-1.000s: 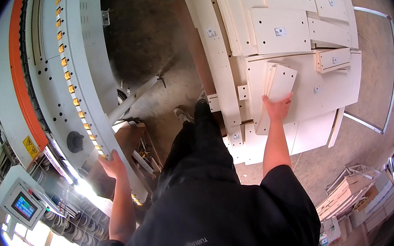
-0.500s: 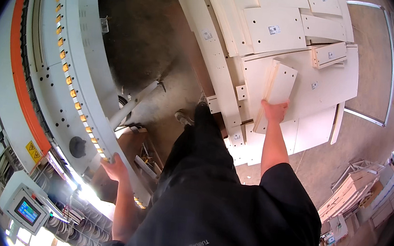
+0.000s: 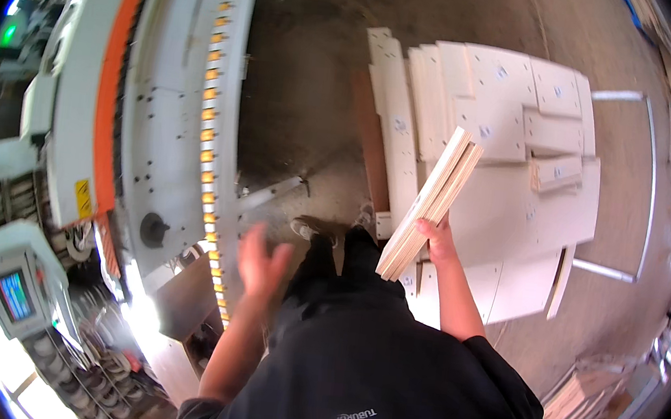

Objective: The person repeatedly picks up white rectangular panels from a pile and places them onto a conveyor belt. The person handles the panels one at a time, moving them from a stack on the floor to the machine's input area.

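In my right hand [image 3: 442, 242] is a small bundle of narrow wooden boards [image 3: 430, 207], gripped near its lower end with the fingers closed round it. The bundle is tilted, its layered wood edges facing up and a dark gap running lengthwise between the boards. My left hand [image 3: 262, 264], a little blurred, is in the air beside the machine's roller edge [image 3: 210, 135]. Its fingers are apart and nothing shows in it. Under and beyond the bundle lies a large stack of white panels [image 3: 506, 219] with drilled holes and labels.
To my left runs a long grey machine with an orange strip [image 3: 109, 104] and a control screen [image 3: 13, 295]. A metal frame [image 3: 647, 185] lies on the floor at the right. More boards [image 3: 590, 392] are piled at the lower right. A loose white block [image 3: 556, 174] rests on the panels.
My right hand has lifted the boards off the panel stack and brought them left, towards my body. My left hand has left the machine edge and moved right. The view has turned.
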The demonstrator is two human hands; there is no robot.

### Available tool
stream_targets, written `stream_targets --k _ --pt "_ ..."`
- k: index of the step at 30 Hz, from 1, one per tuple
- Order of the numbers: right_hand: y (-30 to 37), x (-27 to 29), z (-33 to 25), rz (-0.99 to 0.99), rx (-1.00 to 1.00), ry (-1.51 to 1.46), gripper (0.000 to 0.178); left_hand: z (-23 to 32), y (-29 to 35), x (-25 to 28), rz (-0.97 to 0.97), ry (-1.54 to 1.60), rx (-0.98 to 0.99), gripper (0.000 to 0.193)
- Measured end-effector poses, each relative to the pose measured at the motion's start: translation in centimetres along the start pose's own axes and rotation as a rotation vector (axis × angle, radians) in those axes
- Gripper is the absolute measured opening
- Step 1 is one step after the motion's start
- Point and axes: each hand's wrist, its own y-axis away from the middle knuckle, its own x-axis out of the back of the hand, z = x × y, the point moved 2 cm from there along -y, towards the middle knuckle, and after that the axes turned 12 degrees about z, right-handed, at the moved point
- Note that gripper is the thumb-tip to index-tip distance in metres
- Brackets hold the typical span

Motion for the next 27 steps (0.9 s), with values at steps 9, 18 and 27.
stream_targets --k 9,18,27 --pt "9.2 -25.3 -8.5 -0.552 0.057 0.061 0.091 5.2 -1.7 6.5 -0.352 0.925 -0.105 0.081" --pt "18.1 -38.9 -6.0 -0.845 0.089 0.189 0.095 -8.5 2.6 15.8 0.357 0.665 0.279 0.036" --pt "21.2 -45.3 -0.1 -0.825 -0.038 0.224 0.082 -24.8 5.7 13.8 0.789 0.785 0.585 0.034"
